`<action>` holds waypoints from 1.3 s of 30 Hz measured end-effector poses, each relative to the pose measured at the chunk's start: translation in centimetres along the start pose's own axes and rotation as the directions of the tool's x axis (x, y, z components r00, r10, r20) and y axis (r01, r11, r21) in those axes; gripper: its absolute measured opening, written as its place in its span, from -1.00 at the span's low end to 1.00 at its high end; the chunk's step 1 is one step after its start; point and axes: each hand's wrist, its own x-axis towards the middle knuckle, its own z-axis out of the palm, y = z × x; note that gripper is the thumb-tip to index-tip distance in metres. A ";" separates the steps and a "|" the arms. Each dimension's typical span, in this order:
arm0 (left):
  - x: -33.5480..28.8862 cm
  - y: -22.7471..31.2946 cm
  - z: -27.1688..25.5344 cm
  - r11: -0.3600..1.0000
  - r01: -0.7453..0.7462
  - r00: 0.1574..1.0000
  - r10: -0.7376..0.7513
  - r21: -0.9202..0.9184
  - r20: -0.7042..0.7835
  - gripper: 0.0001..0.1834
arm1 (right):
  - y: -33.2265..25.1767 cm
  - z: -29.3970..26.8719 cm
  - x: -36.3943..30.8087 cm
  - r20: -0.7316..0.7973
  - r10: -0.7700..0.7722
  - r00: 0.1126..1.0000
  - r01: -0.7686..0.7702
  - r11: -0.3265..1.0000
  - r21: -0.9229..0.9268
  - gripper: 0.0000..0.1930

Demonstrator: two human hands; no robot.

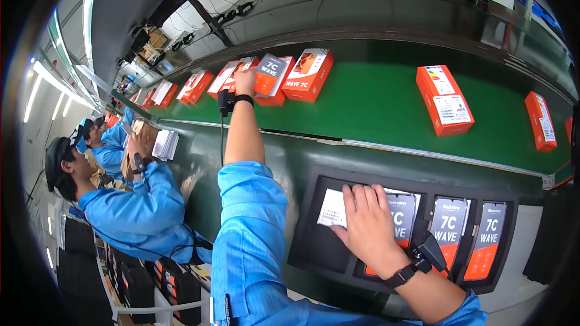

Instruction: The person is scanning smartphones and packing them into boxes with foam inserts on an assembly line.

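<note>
My left hand (244,83) reaches over the green conveyor belt. Its fingers grip the edge of a phone (270,72) with a grey and orange front film, held tilted over an orange and white box. My right hand (370,229) rests with fingers stretched out over a black foam tray (316,247). Beneath it lie a white printed card (331,208), touched by the thumb side, and a partly covered phone (401,212) with the same film. Two more such phones, a middle one (448,226) and a right one (486,240), sit in the tray's slots.
Several orange boxes stand on the belt, including a phone box (308,75) beside the held phone, a labelled box (444,101) and a box farther right (541,122). At left, co-workers in blue sleeves (136,211) work near a white stack (165,145).
</note>
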 end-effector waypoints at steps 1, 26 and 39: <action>1.1 -0.8 -0.9 0.938 0.056 0.998 -0.055 0.343 -0.012 -0.54 | -0.6 -0.3 0.3 -0.002 -0.020 1.000 0.020 1.000 0.010 -0.21; -5.2 11.6 -1.2 0.807 -0.205 0.918 -0.037 0.554 0.395 -0.40 | -2.9 -0.1 1.9 -0.083 -0.052 0.995 0.071 0.966 0.250 -0.43; -3.0 8.3 4.7 0.594 -0.250 0.962 0.060 0.765 0.267 -0.15 | -1.6 0.7 0.4 -0.195 -0.044 0.980 0.089 0.970 0.227 -0.42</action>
